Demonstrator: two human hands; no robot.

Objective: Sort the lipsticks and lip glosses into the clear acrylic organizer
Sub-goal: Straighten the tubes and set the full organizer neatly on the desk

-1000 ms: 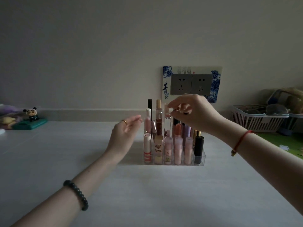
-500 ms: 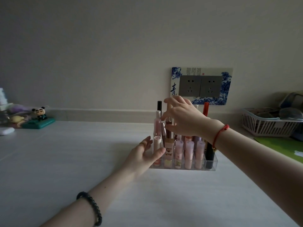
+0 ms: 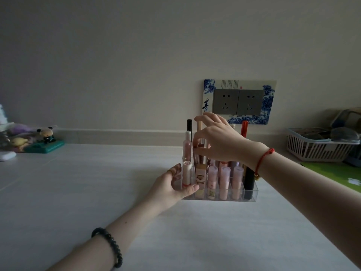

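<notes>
The clear acrylic organizer [image 3: 252, 193] stands on the white table [image 3: 97, 192] and holds several upright lipsticks and lip glosses in pink, beige, black and red. My left hand [image 3: 172, 184] grips the organizer's left front corner, thumb across the front wall. My right hand [image 3: 216, 139] reaches over the rows from the right and pinches a tall beige-capped lip gloss [image 3: 199, 127] standing in a back slot. A pink gloss with a white cap [image 3: 187, 147] and a black tube [image 3: 189, 125] stand just left of it. A red tube [image 3: 244, 129] shows behind my right wrist.
A wall socket with a blue-and-white surround [image 3: 238, 101] sits behind the organizer. A white basket [image 3: 316, 149] of items stands at the right, above a green mat [image 3: 336, 173]. Small toys and a teal tray [image 3: 45, 146] lie at the far left.
My left hand has come down from the air onto the organizer's left front corner. My right hand has shifted left and lower over the rows onto the beige-capped gloss.
</notes>
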